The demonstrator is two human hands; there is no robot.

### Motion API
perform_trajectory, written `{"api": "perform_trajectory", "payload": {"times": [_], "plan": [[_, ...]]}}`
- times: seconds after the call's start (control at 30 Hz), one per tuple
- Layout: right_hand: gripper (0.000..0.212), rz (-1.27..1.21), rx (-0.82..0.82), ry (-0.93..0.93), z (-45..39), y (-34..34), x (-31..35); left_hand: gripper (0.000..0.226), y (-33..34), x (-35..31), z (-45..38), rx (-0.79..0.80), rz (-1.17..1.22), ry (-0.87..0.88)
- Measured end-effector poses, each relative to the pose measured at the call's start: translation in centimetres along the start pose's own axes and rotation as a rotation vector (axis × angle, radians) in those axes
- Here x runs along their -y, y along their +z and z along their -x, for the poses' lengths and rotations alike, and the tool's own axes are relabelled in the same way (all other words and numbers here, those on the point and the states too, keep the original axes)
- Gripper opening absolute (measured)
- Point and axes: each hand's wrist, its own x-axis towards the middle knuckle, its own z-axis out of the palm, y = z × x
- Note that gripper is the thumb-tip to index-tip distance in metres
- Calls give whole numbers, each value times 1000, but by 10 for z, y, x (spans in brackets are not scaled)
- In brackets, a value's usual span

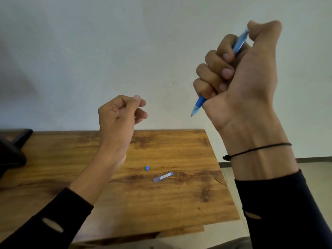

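Note:
My right hand [249, 76] is raised at the right and grips a blue mechanical pencil [199, 103] in a fist. The thumb sits over the pencil's top end, and the tip points down and to the left. My left hand [120, 114] is raised in the middle, fingers curled, with thumb and forefinger pinched together. Anything between them is too thin to see. Below on the wooden table [161, 203] lie a small blue cap [147, 168] and a clear, slim tube with a label [163, 176].
A dark object [12, 150] stands at the table's left edge. The table's right edge [226, 178] drops off to a pale floor. A plain white wall rises behind the table.

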Motion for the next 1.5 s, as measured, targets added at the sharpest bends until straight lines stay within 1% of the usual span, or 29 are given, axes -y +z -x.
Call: {"api": "perform_trajectory", "payload": {"times": [0.23, 0.57, 0.9, 1.3, 1.5], "plan": [[55, 8, -19, 2, -2, -4, 2, 30, 5, 3, 2, 23, -24, 6], [53, 77, -10, 20, -3, 1, -2, 30, 1, 3, 1, 6, -21, -13], [55, 60, -7, 44, -4, 1, -3, 27, 1, 5, 0, 10, -23, -18], [54, 48, -9, 57, -4, 0, -1, 28, 2, 9, 1, 17, -32, -2], [54, 47, -20, 69, -3, 0, 0, 35, 1, 10, 1, 21, -26, 5]]}}
